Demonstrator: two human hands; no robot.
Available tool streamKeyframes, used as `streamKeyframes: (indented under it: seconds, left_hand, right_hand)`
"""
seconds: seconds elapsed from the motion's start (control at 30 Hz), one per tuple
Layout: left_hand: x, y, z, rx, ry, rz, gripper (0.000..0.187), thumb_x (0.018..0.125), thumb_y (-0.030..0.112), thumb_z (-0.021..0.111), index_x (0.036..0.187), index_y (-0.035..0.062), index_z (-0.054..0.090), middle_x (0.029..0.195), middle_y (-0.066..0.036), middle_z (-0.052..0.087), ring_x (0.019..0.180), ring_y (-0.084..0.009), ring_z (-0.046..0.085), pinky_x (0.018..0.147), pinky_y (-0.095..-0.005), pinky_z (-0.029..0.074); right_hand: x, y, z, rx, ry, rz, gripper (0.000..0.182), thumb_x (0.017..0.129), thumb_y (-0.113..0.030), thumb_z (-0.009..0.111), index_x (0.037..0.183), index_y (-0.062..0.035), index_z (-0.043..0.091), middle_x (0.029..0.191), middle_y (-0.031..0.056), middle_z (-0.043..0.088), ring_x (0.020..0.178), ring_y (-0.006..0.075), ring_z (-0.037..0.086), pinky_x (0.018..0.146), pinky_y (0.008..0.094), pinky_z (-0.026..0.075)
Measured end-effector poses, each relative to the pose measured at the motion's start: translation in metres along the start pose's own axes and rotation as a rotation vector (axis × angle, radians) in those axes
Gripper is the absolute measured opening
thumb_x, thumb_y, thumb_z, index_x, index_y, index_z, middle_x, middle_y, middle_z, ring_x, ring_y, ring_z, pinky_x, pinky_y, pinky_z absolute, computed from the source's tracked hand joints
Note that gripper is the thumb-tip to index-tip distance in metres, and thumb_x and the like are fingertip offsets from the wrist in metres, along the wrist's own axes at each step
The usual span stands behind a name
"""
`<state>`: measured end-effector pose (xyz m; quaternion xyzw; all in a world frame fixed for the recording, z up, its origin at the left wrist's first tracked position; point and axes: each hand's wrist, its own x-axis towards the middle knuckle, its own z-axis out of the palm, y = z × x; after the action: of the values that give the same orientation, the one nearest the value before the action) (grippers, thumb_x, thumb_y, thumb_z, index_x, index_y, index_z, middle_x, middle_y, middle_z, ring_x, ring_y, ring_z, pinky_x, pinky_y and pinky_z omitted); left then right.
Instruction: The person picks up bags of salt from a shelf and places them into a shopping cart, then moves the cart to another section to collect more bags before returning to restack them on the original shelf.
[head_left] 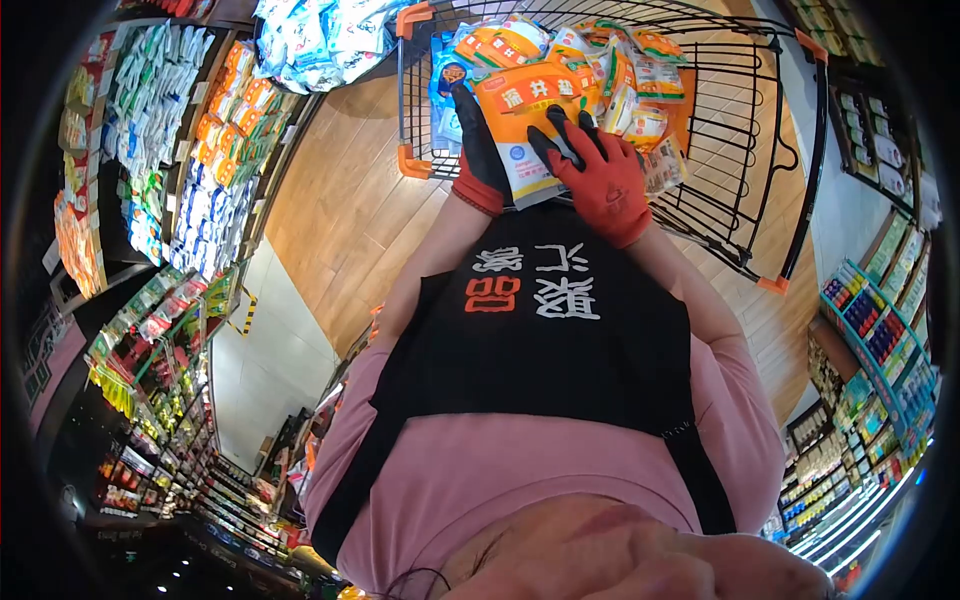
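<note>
A bag of salt (530,120), orange and white with large white characters, leans up at the near side of the shopping cart (745,150). My left hand (481,155), in a red and black glove, grips the bag's left edge, its thumb pointing up and its other fingers hidden. My right hand (603,180), gloved alike, lies over the lower right of the bag with its black-tipped fingers spread and touching the front. Behind the bag, the cart holds a heap of similar orange and white bags (655,75). A blue package (446,75) shows at the left.
A round bin of blue and white bags (325,40) stands beside the cart at the upper left. Shelves of packaged goods (225,150) line the left, and more shelves (880,350) the right. The cart's black handle bar (808,190) runs along its right end. Wooden flooring (345,190) lies beneath.
</note>
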<state>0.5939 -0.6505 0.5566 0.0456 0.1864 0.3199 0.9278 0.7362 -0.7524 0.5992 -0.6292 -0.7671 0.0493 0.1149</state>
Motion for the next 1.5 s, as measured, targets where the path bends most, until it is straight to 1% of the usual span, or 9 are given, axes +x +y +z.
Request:
streamKeyframes:
  seconds: [0.17, 0.3, 0.5, 0.87, 1.07, 1.2, 1.4, 1.43, 1.5]
  left_hand:
    - [-0.006, 0.014, -0.010, 0.014, 0.013, -0.031, 0.080, 0.079, 0.066, 0.043, 0.132, 0.0070, 0.034, 0.128, -0.014, 0.046, 0.114, -0.0306, 0.047, 0.095, -0.0455, 0.039]
    - [-0.009, 0.010, -0.031, 0.086, -0.048, -0.201, 0.076, 0.079, 0.059, 0.050, 0.132, 0.0065, 0.033, 0.129, -0.012, 0.045, 0.116, -0.0290, 0.046, 0.097, -0.0446, 0.037]
    - [-0.018, -0.006, -0.031, -0.054, 0.031, -0.187, 0.070, 0.080, 0.050, 0.057, 0.130, 0.0066, 0.036, 0.126, -0.013, 0.047, 0.114, -0.0294, 0.047, 0.098, -0.0447, 0.037]
    - [-0.026, -0.009, -0.012, 0.086, 0.001, -0.173, 0.070, 0.082, 0.055, 0.051, 0.130, 0.0061, 0.033, 0.121, -0.012, 0.049, 0.108, -0.0273, 0.051, 0.093, -0.0421, 0.042]
    - [-0.031, -0.014, -0.035, 0.222, 0.135, -0.143, 0.062, 0.085, 0.042, 0.053, 0.130, 0.0056, 0.033, 0.126, -0.016, 0.046, 0.113, -0.0309, 0.048, 0.095, -0.0440, 0.040]
    - [-0.026, -0.022, -0.098, 0.274, 0.203, -0.071, 0.058, 0.085, 0.036, 0.054, 0.131, 0.0064, 0.033, 0.126, -0.015, 0.046, 0.113, -0.0306, 0.048, 0.096, -0.0445, 0.039]
    - [-0.031, -0.015, -0.091, 0.147, 0.224, -0.149, 0.028, 0.077, 0.018, 0.057, 0.103, 0.0074, 0.055, 0.106, -0.007, 0.056, 0.105, -0.0236, 0.051, 0.096, -0.0409, 0.038]
    - [-0.031, -0.015, -0.095, 0.202, 0.237, -0.092, 0.028, 0.076, 0.017, 0.057, 0.102, 0.0078, 0.055, 0.105, -0.008, 0.056, 0.105, -0.0238, 0.051, 0.095, -0.0414, 0.039]
    - [-0.034, -0.014, -0.100, 0.274, 0.268, 0.021, 0.032, 0.074, 0.019, 0.059, 0.105, 0.0076, 0.054, 0.108, -0.010, 0.056, 0.107, -0.0259, 0.051, 0.096, -0.0436, 0.038]
  right_hand:
    - [0.009, 0.010, -0.032, 0.552, -0.118, 0.011, 0.061, 0.069, -0.018, 0.072, 0.124, -0.0129, 0.047, 0.132, 0.0146, 0.039, 0.119, 0.0312, 0.039, 0.096, 0.0391, 0.035]
    - [0.024, 0.020, 0.019, 1.509, 0.090, 0.693, 0.090, 0.075, -0.037, 0.070, 0.137, 0.0021, 0.018, 0.131, 0.0150, 0.038, 0.121, 0.0201, 0.036, 0.095, 0.0302, 0.035]
    - [0.041, 0.024, 0.039, 0.965, -0.136, 0.862, 0.072, 0.077, -0.053, 0.058, 0.125, -0.0003, 0.046, 0.104, 0.0196, 0.060, 0.101, 0.0256, 0.056, 0.085, 0.0315, 0.043]
    - [0.038, 0.013, 0.000, 0.417, -0.109, 0.726, 0.055, 0.078, -0.052, 0.056, 0.101, -0.0020, 0.059, 0.079, 0.0180, 0.064, 0.074, 0.0324, 0.062, 0.062, 0.0420, 0.046]
    - [0.033, 0.048, 0.017, 1.334, -0.171, 0.813, 0.042, 0.074, -0.026, 0.070, 0.104, -0.0007, 0.057, 0.082, 0.0032, 0.063, 0.070, 0.0049, 0.058, 0.057, 0.0214, 0.044]
    - [0.033, 0.050, 0.005, 1.286, -0.218, 0.513, 0.030, 0.075, -0.020, 0.069, 0.094, 0.0011, 0.061, 0.080, 0.0012, 0.058, 0.075, 0.0062, 0.054, 0.064, 0.0223, 0.045]
    - [0.037, 0.049, 0.047, 1.069, 0.311, 0.107, 0.014, 0.075, -0.011, 0.068, 0.082, 0.0001, 0.065, 0.089, 0.0017, 0.058, 0.084, 0.0093, 0.055, 0.073, 0.0243, 0.045]
    - [0.040, 0.047, 0.054, 1.014, 0.396, 0.131, 0.019, 0.075, -0.010, 0.062, 0.093, -0.0078, 0.068, 0.088, 0.0053, 0.061, 0.076, 0.0171, 0.058, 0.070, 0.0266, 0.047]
    - [0.049, 0.045, 0.063, 1.679, 0.440, 0.598, 0.018, 0.076, -0.011, 0.064, 0.093, -0.0052, 0.065, 0.084, 0.0056, 0.062, 0.072, 0.0153, 0.059, 0.065, 0.0255, 0.048]
